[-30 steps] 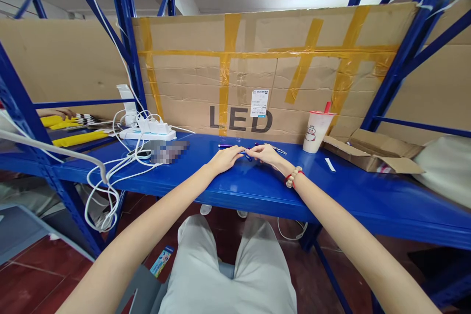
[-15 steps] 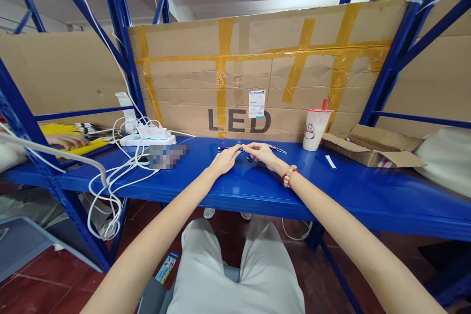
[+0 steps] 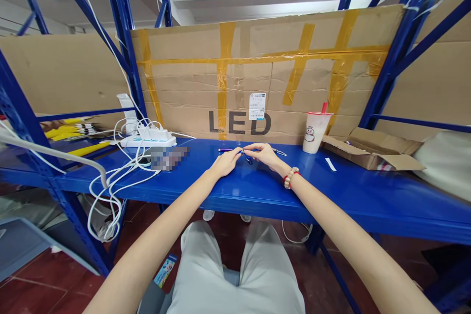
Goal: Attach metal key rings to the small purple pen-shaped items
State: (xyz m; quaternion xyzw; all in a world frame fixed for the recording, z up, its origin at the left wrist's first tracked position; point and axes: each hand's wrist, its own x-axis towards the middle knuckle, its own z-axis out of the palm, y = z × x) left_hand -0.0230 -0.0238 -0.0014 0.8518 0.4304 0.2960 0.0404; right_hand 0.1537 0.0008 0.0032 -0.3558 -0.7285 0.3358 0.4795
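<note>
My left hand (image 3: 227, 162) and my right hand (image 3: 262, 153) meet fingertip to fingertip above the blue table (image 3: 235, 187). Both are closed around something small that I cannot make out. Beneath my right fingers lies a small dark blue piece (image 3: 249, 160). A thin purple pen-like item (image 3: 225, 150) sticks out behind my left hand. Past my right hand, a slim metallic tool (image 3: 280, 152) rests on the table, its other end hidden by the hand.
A cup with a red straw (image 3: 315, 132), a white strip (image 3: 330, 164) and an open cardboard box (image 3: 371, 149) stand or lie at right. Left are a power strip (image 3: 149, 141), tangled white cables (image 3: 110, 201) and yellow items (image 3: 88, 149). A taped cardboard panel (image 3: 184, 93) rises behind.
My fingertips have shifted slightly, with my right fingers a little more raised and extended. At far left, another person's hand has moved back from the yellow items. The view has tilted slightly.
</note>
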